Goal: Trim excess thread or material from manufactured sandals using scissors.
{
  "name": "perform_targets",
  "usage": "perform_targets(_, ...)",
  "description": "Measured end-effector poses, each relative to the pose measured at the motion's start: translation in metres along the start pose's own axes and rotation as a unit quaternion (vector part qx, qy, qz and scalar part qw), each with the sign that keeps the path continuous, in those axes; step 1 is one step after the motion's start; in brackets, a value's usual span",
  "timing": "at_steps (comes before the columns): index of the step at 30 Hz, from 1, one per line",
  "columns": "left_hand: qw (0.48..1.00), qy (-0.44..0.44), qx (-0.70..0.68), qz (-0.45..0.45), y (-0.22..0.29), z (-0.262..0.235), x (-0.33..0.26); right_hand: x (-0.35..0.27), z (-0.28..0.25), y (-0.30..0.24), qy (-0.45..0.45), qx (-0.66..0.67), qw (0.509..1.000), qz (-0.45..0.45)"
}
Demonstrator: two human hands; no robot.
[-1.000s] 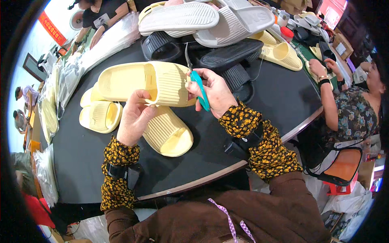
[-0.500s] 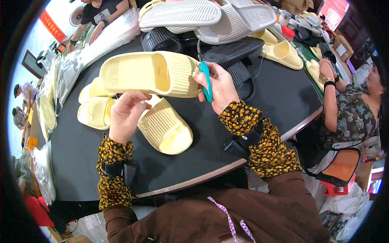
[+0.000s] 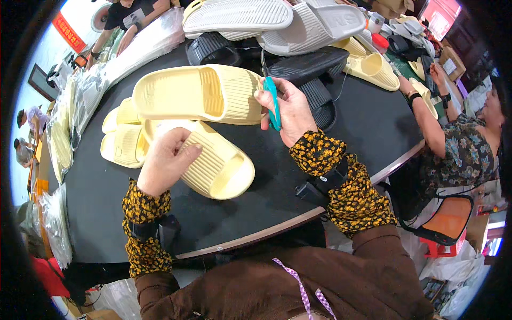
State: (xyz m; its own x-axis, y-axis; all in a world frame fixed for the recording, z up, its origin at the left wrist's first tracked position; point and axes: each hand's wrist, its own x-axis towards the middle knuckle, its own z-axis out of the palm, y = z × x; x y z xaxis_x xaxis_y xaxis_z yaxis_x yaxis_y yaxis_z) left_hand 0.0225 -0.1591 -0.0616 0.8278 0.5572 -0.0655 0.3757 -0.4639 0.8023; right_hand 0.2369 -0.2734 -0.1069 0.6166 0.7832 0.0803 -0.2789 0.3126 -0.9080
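While lifted above the middle of the black table (image 3: 362,122), pale yellow slipper (image 3: 197,95) pinched at one end by right hand (image 3: 285,109), fingers also closed around teal scissors (image 3: 273,102). Left hand (image 3: 166,161) laid, fingers together, on second yellow slipper (image 3: 216,165) below.

A round black table (image 3: 368,125) bears pale yellow slippers (image 3: 218,165), black soles (image 3: 306,64) and grey slippers (image 3: 240,16).
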Motion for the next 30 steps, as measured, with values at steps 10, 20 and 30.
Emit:
perform_targets(10,0.99,0.11,-0.09,0.01,0.007,0.021,-0.005,-0.001,0.003,0.004,-0.021,0.006,1.0,0.003)
perform_targets(20,0.921,-0.073,-0.382,-0.018,-0.003,0.036,0.006,-0.014,0.015,-0.001,-0.101,-0.032,0.994,0.038)
perform_targets(30,0.917,-0.086,-0.387,-0.039,-0.002,0.053,0.006,-0.01,0.011,-0.005,-0.106,-0.021,0.994,0.022)
